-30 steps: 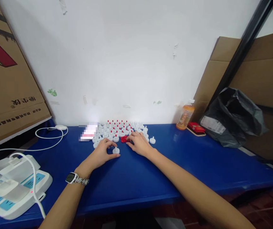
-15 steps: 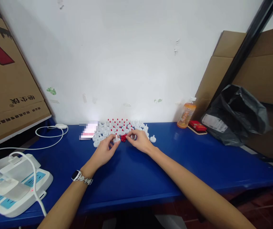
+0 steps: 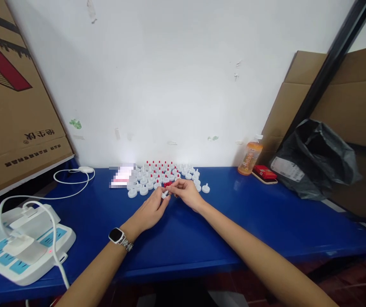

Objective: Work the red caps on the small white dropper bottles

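Note:
My left hand (image 3: 152, 209) pinches a white nozzle cap (image 3: 165, 194), tilted with its spout toward my right hand. The fingertips of my right hand (image 3: 185, 194) are pressed together at the spout's tip; what they hold is hidden. Just behind the fingers lies a small pile of red tip caps (image 3: 168, 184), partly covered by my right hand. Around and behind it, many white nozzle caps (image 3: 143, 190) stand on the blue table (image 3: 183, 243). Those in the middle rows carry red tips, while the ones at the left and right sides are plain white.
A phone with a blurred-out screen (image 3: 122, 175) lies left of the caps. At the left are a power strip (image 3: 38, 264) with white cables and a cardboard box (image 3: 42, 115). To the right stand an orange drink bottle (image 3: 250, 157), a red box (image 3: 265, 172) and a grey plastic bag (image 3: 317, 162).
My right hand has moved from the red pile toward my left hand, and the two now meet. A red-tipped nozzle cap at my left fingers now stands behind them; the left hand holds a tilted one.

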A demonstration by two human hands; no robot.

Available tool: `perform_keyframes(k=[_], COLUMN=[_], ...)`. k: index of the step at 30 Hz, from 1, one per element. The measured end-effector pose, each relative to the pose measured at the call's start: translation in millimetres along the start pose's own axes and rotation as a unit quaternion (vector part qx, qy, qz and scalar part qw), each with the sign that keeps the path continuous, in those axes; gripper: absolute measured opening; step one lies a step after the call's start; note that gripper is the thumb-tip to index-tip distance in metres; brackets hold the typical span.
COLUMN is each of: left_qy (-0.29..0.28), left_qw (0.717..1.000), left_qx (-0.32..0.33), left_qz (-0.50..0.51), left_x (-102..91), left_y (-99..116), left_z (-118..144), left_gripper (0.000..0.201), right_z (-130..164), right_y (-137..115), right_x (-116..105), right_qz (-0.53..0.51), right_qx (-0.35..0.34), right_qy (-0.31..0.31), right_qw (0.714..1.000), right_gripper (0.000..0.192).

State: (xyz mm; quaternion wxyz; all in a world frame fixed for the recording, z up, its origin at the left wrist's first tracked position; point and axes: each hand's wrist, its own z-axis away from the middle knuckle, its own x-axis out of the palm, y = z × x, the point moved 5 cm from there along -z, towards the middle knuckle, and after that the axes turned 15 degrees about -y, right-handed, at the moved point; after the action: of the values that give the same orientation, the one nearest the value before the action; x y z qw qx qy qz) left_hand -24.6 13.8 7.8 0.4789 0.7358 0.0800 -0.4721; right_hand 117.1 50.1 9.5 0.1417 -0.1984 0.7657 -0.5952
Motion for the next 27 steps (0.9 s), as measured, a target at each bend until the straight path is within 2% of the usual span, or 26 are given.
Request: perform_keyframes(k=[7, 11, 16, 20, 24, 27], left_qy=[0.008, 0.033, 0.082, 0.081, 0.079, 0.068], left_qw=[0.998, 0.996, 0.993, 0.992, 0.992, 0.994], left_qx=[-0.017, -0.013, -0.013, -0.011, -0.016, -0.021], left_qz=[-0.056, -0.076, -0.085, -0.097, -0.101, -0.085], left_x=[2.6, 2.2, 2.2, 6.1, 6.2, 5.7], left_y=[3.2, 8.4, 10.2, 8.7, 7.8, 8.3], left_z=[0.2, -0.4, -1.4, -3.4, -4.6, -4.2], left_gripper=[0.033, 0.035, 0.056, 0.062, 0.062, 0.062], right_z=[4.1, 3.5, 4.2, 10.5, 15.8, 15.7], right_y=[3.2, 3.9, 2.6, 3.0, 3.5, 4.2], right_x=[3.9, 6.7, 7.6, 8.3, 9.3, 9.5], right_qz=[0.013, -0.01, -0.057, -0.065, -0.064, -0.069], right_qx=[-0.023, -0.039, -0.036, -0.02, -0.004, 0.01], right_qy=[0.032, 0.056, 0.097, 0.116, 0.106, 0.073], right_qw=[0.999, 0.998, 0.993, 0.991, 0.992, 0.995], right_gripper=[0.025, 0.028, 0.035, 0.039, 0.036, 0.035])
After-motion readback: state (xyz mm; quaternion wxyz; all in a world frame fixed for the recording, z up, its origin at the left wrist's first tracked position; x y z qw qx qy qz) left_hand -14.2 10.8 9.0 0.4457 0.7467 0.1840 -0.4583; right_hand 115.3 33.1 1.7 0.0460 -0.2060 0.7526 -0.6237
